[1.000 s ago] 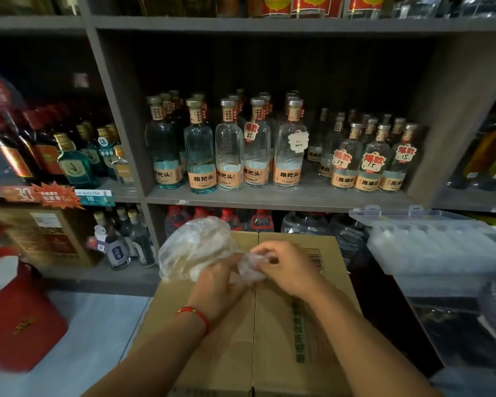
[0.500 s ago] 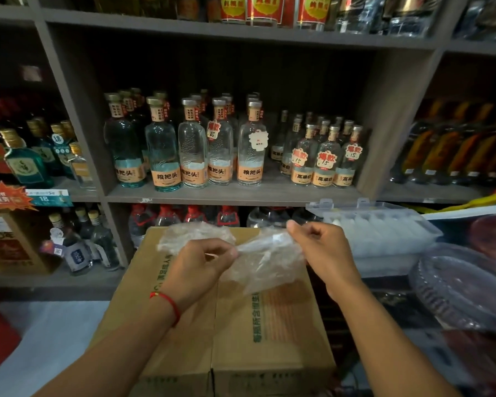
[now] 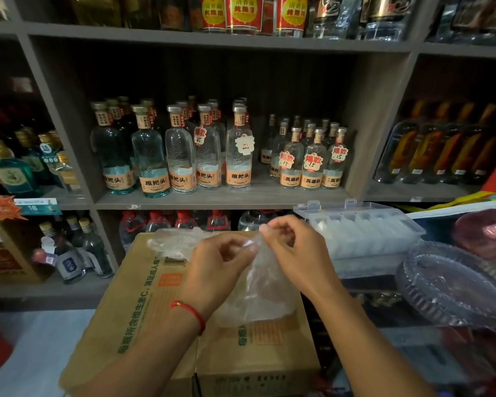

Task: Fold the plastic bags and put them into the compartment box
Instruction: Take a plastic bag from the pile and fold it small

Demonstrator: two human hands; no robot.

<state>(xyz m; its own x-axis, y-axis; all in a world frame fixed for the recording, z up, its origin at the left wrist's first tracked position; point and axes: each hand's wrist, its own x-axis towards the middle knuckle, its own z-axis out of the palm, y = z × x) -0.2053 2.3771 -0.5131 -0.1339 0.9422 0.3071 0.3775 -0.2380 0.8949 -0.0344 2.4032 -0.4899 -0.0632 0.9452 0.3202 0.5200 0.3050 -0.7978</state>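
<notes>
At the centre of the frame, the left hand (image 3: pixel 218 265) and right hand (image 3: pixel 295 253) each pinch the top edge of a thin clear plastic bag (image 3: pixel 258 293), which hangs between them over a brown cardboard carton (image 3: pixel 143 305). More crumpled clear plastic (image 3: pixel 172 242) lies on the carton's far edge. The clear lidded compartment box (image 3: pixel 361 230) sits right of centre, below the grey shelf (image 3: pixel 212 199) of bottles.

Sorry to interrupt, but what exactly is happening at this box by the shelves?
A person is holding up a clear plastic bag over a cardboard carton, pinching its top edge with the left hand and right hand. More bags lie on the carton. The open compartment box sits to the right.
</notes>
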